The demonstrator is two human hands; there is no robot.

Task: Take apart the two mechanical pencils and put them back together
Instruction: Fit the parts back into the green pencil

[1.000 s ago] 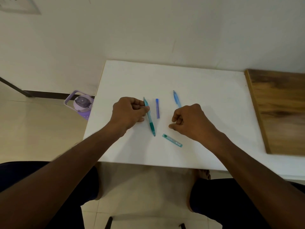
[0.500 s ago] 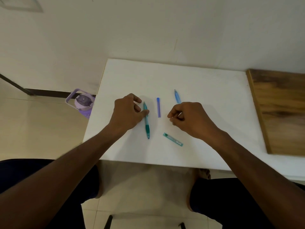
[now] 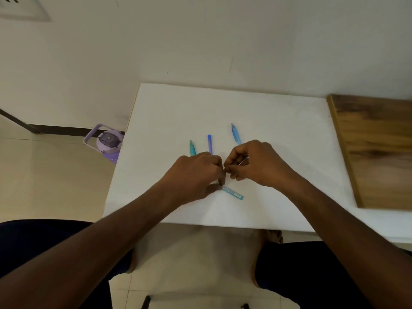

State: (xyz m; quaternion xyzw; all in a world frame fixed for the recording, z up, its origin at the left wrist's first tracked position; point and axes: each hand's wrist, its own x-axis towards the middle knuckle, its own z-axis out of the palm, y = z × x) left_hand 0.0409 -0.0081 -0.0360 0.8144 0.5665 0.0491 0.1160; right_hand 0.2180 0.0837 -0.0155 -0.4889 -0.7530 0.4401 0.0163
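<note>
While both hands work at the centre of the white table (image 3: 278, 121), the parts lie as follows, left to right. A purple bottle (image 3: 108, 143) stands on the floor at the table's 9 o'clock side. The teal pencil (image 3: 192, 148) lies with its long axis running from 12 to 6 o'clock, its near end hidden under the left hand (image 3: 196, 175). Just beside it, toward 3 o'clock, lies a short blue tube (image 3: 209, 143) on the same axis. The left hand is palm-down with fingers curled; its fingertips press or pinch the far end of a teal lead case (image 3: 233, 192), whose axis runs from 10 to 4 o'clock. Whether the grip is closed cannot be determined. The right hand (image 3: 254, 163), fingers curled, grips the blue pencil (image 3: 235, 134), which projects from the fist toward 11 o'clock. The two hands meet fingertip to fingertip. In all likelihood the left hand, being nearer, will serve the blue pencil. A wooden board (image 3: 379, 148) lies at 3 o'clock.
</note>
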